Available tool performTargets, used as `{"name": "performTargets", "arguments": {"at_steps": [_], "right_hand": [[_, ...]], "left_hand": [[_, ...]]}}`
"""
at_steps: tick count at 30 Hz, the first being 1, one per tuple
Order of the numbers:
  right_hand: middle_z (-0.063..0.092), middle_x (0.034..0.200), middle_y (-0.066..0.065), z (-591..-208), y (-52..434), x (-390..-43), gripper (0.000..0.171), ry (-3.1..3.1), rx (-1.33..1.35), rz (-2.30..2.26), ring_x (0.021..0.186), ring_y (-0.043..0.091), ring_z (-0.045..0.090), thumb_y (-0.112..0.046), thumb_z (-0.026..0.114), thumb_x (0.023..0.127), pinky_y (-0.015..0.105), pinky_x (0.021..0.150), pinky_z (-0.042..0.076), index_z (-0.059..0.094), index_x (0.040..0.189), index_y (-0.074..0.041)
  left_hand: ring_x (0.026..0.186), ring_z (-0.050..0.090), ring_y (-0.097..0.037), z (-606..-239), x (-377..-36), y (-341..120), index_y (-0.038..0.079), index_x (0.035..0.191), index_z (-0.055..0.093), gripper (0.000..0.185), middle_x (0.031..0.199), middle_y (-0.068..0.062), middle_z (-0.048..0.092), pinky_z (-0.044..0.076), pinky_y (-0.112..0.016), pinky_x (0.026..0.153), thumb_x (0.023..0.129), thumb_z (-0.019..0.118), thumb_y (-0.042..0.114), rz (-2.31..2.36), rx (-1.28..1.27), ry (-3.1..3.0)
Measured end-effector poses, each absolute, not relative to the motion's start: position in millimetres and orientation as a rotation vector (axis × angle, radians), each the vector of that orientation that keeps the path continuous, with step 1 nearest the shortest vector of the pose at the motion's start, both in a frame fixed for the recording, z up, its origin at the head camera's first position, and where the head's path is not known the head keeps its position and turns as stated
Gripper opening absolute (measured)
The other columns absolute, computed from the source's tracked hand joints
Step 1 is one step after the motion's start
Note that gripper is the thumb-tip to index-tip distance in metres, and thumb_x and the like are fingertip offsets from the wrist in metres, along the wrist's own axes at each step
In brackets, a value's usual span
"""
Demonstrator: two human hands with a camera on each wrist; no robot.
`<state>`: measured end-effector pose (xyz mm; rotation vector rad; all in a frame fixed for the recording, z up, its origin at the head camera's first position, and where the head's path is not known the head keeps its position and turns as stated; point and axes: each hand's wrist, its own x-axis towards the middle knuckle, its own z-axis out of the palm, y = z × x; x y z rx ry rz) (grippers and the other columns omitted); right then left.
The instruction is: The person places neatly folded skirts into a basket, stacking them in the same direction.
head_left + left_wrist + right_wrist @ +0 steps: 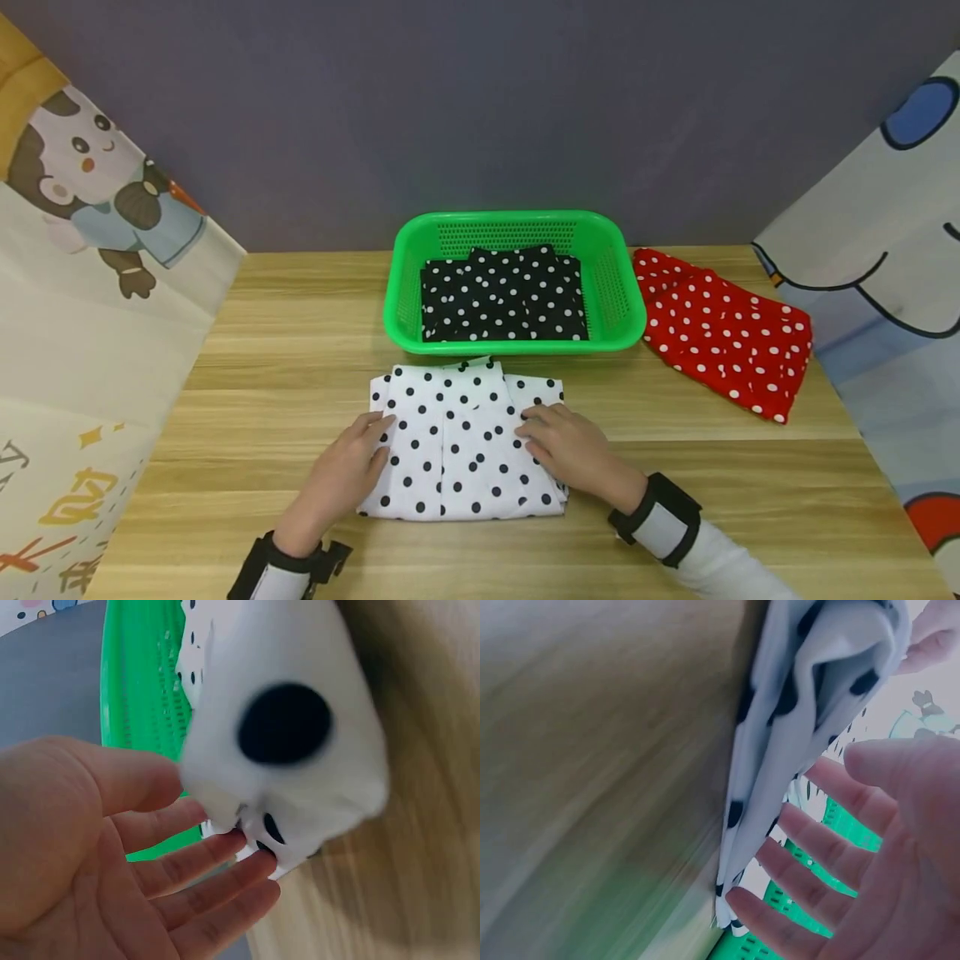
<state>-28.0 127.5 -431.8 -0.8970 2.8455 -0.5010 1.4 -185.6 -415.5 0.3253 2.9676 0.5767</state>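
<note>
A folded white garment with black dots point(461, 442) lies on the wooden table point(285, 367), just in front of a green basket point(517, 219). My left hand point(358, 465) lies flat at the garment's left edge, its straight fingers touching the cloth. My right hand point(566, 448) rests flat on the garment's right side. In the left wrist view the left hand's point(112, 862) fingertips touch the fold of the white garment point(300, 757). The right wrist view shows the right hand point(877, 847) with spread, straight fingers against the white garment point(810, 690).
The green basket holds a folded black garment with white dots point(502, 296). A red garment with white dots point(723, 333) lies to the right of the basket. Cartoon-printed cloth panels point(90, 317) flank the table, and a grey wall stands behind it.
</note>
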Motion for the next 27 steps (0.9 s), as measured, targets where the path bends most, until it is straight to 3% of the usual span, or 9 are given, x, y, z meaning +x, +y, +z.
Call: {"name": "performTargets", "arguments": {"at_steps": [27], "right_hand": [[0.057, 0.121, 0.008, -436.7, 165.3, -24.6, 0.013, 2.942, -0.594, -0.498, 0.111, 0.027, 0.054, -0.025, 0.061, 0.086, 0.044, 0.090, 0.047, 0.066, 0.096, -0.018]], "left_hand": [[0.112, 0.054, -0.028, -424.5, 3.6, -145.9, 0.007, 0.124, 0.057, 0.043, 0.124, -0.014, 0.054, 0.048, -0.042, 0.090, 0.082, 0.064, 0.012, 0.621, 0.488, 2.972]]}}
